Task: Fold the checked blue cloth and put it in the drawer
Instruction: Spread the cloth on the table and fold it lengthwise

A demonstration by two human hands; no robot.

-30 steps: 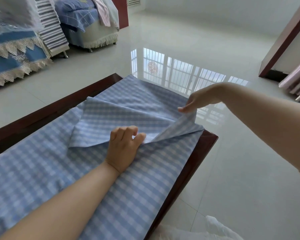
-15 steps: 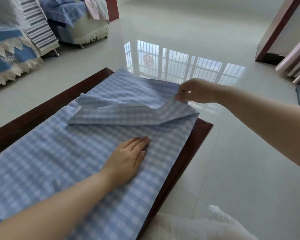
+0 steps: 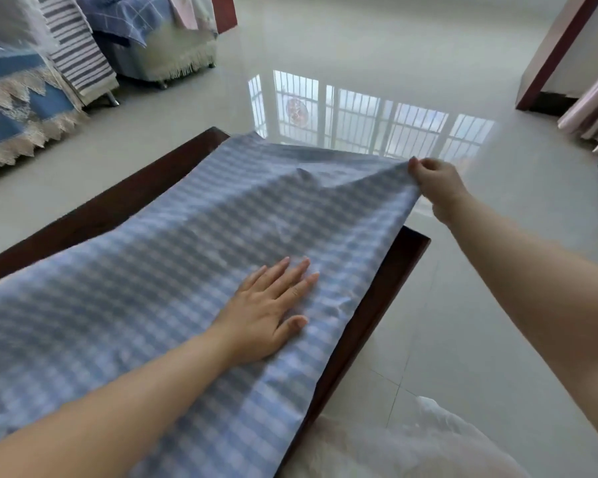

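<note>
Unfolded since a moment ago, one checked blue cloth [image 3: 173, 270] lies spread over one dark wooden table [image 3: 390, 281], left hand [image 3: 268, 313] pressing flat with straight fingers, right hand [image 3: 435, 182] pinching its lifted far corner past the table edge above glossy floor [image 3: 463, 305], covered furniture [image 3: 21, 108] well apart.

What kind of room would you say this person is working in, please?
Probably a home living room: a dark wooden table under the checked blue cloth, fringed, cloth-covered seats, and a glossy tiled floor reflecting a barred window.
</note>
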